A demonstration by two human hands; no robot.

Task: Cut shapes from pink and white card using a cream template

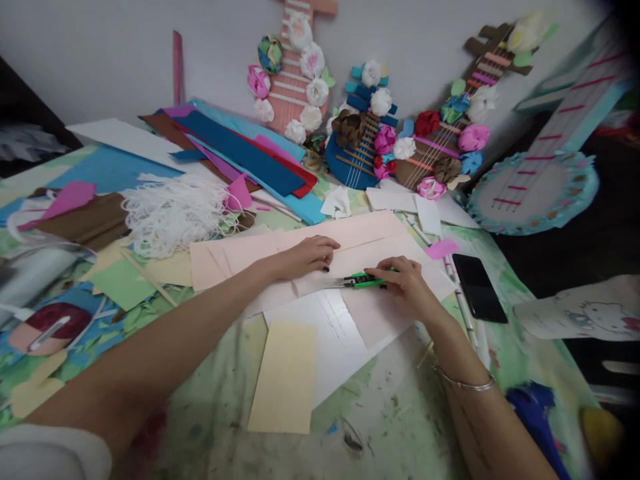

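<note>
In the middle of the table lies a pale pink sheet (250, 253) with a few lines or slits in it. My left hand (310, 257) rests on this sheet, fingers stretched out and slightly bent, pressing it down. My right hand (403, 283) grips a green and black utility knife (363, 280). Its blade points left and lies at a lifted or curled strip of the pink paper, just below my left fingertips. Under the pink paper is a white board (333, 360) with faint pencil lines. A cream paper rectangle (284, 377) overlaps the board's left side.
A tangle of white string (177, 213) and paper scraps lie at left. Behind are stacked coloured sheets (240, 150) and several guitar-shaped crafts with paper flowers, such as a blue guitar (353, 157). A black phone (480, 288) and blue-handled scissors (537, 420) lie at right.
</note>
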